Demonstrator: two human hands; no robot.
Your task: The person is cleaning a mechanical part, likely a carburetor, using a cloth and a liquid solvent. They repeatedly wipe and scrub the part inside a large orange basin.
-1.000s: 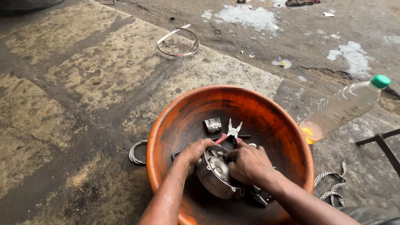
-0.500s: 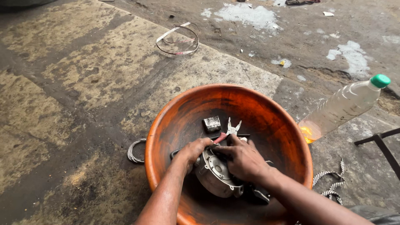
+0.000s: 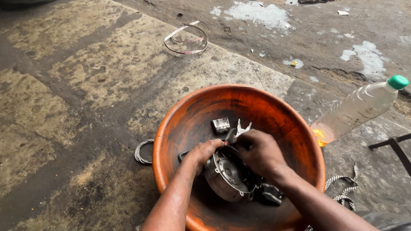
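Steadying the round metal part [image 3: 229, 175] at six o'clock inside the orange basin [image 3: 171, 128], the left hand [image 3: 205, 152] clasps its rim so the right hand [image 3: 259, 152], fingers closed on top, can work it.

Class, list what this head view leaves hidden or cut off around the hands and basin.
- Round metal part: top hidden by left hand and right hand.
- Dark tool: mostly inside the right hand.
- Orange basin: near rim cut by bottom edge.
- Braided cord: partly behind the basin.
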